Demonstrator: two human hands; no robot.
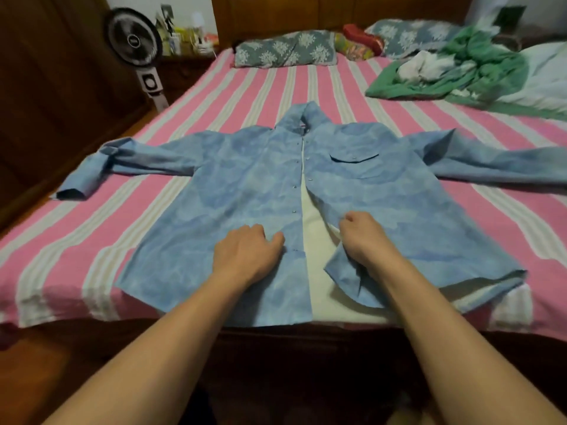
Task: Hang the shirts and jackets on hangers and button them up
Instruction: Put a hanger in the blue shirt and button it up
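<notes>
The blue shirt (245,185) lay flat on the bed (92,216), front open below the collar; it looked light, soft and limp, best taken at the two front edges near a button. My left hand (247,256) rested on the left panel, fingers loosely curled, while my right hand (363,237) pinched the right panel's edge, both arms stretched forward.

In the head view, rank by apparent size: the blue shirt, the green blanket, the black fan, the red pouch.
1. Light blue button-up shirt
2. Crumpled green blanket
3. Round black standing fan
4. Small red fabric pouch

All but the shirt lie farther away, so they appear smaller.
</notes>
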